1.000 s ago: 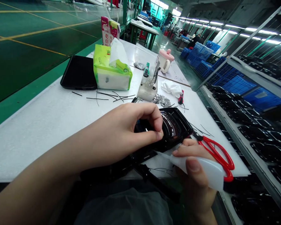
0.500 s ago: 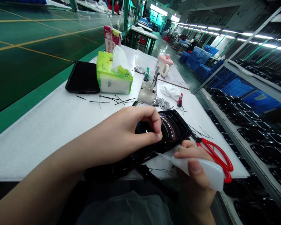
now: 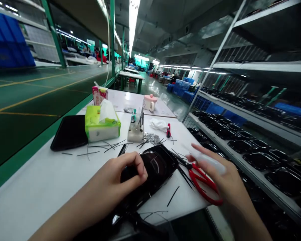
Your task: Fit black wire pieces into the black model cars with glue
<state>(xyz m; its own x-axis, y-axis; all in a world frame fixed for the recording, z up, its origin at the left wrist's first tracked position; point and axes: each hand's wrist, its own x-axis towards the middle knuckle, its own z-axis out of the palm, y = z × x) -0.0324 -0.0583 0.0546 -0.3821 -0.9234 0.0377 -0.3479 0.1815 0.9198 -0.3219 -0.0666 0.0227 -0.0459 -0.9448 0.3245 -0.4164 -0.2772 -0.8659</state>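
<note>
A glossy black plastic part [image 3: 163,160] with a curved recess lies on the white table, its near end running down under my forearm. Over it is my left hand [image 3: 130,172], thumb and curled fingers pinched together; what sits between the tips is too small to make out. My right hand [image 3: 215,167] grips a white squeeze bottle with a thin nozzle [image 3: 208,161], blurred by motion and held up off the part. Just below that hand, scissors with red handles [image 3: 203,187] lie on the table. Thin black strips [image 3: 173,195] are scattered beside the part.
A green tissue pack [image 3: 102,129] and a black tablet-like slab [image 3: 69,132] lie at left. Behind the part are a tool holder [image 3: 135,134], small metal pieces [image 3: 152,138], a red cutter [image 3: 168,130] and a lidded mug [image 3: 149,103]. Racks of black parts [image 3: 243,144] stand right.
My right hand has lifted the bottle away from the part's edge, up and outward over the scissors. My left hand keeps its pinch at the part. The head view has tilted up.
</note>
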